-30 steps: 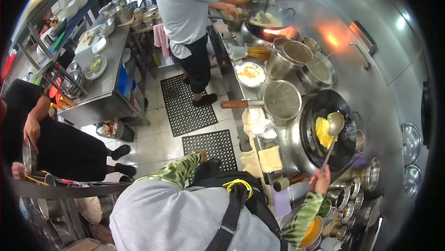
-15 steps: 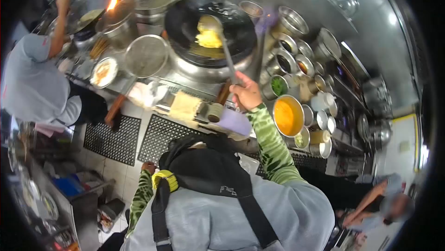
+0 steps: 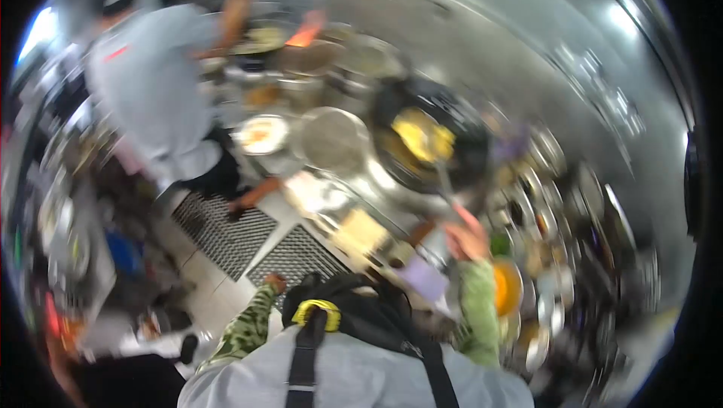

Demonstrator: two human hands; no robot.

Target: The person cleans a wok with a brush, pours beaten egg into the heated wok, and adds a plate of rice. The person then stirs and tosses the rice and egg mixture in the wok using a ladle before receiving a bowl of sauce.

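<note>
My right hand [image 3: 467,236] is closed around the handle of a ladle [image 3: 443,178]. The ladle reaches into a black wok [image 3: 393,99] on the stove, its bowl end blurred against a soft yellow mass [image 3: 413,131] that looks like egg. Low beside my body hangs my left hand [image 3: 276,283], above the floor mat; its fingers are too small and smeared to read. Just right of my right forearm stands a pot of orange liquid [image 3: 507,287].
A round strainer [image 3: 331,140] lies left of the wok, near a white plate of food [image 3: 263,135]. A folded cloth [image 3: 361,235] is on the counter edge. Another person [image 3: 154,76] works at the left burners, beside a flame [image 3: 306,30]. Seasoning containers [image 3: 538,216] crowd the right.
The view has swung left and blurred, shifting the scene rightward and down. The yellow mass looks more spread out in the wok. My right hand still grips the ladle.
</note>
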